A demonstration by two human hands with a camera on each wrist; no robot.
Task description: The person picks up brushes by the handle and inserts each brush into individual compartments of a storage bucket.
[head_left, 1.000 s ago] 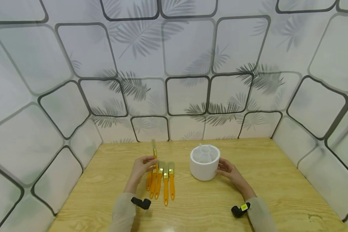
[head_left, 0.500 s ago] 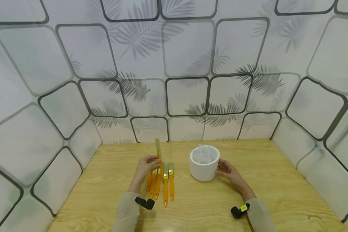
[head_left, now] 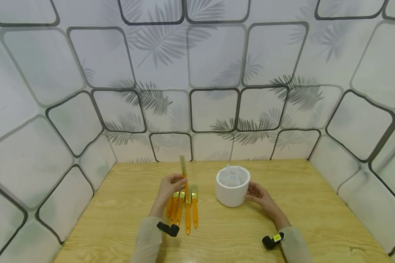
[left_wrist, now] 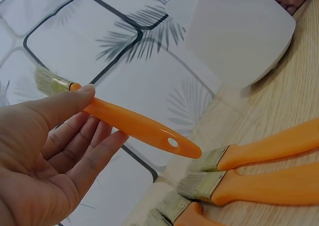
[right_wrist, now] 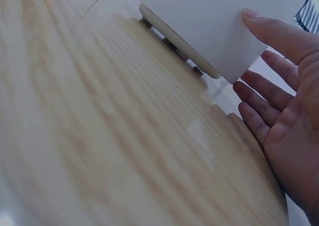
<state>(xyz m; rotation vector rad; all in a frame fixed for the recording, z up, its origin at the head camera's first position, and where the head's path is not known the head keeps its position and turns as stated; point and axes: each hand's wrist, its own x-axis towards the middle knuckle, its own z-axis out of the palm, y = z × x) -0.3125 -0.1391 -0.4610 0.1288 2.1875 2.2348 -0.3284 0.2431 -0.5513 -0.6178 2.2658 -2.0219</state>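
My left hand [head_left: 171,188] pinches a flat paintbrush [left_wrist: 142,126] between thumb and fingertips. Its orange handle points down and its pale bristles point up, above the table. Beneath and beside that hand lie several more orange-handled paintbrushes [head_left: 188,215], side by side with bristles away from me. To their right stands a white round organizer [head_left: 231,195] with dividers and a central ring inside. My right hand [head_left: 260,195] rests against its right side. In the right wrist view the thumb lies on the organizer's wall [right_wrist: 199,22], the other fingers loosely extended near its lower edge.
The wooden table [head_left: 237,237] bears the brushes and organizer. Patterned wall covering [head_left: 214,109] with dark outlines and leaf prints encloses its back and both sides. Small feet [right_wrist: 169,44] show under the organizer in the right wrist view.
My left hand has carried the paintbrush to the right across the row of lying brushes, toward the organizer. The right hand and organizer have stayed in place.
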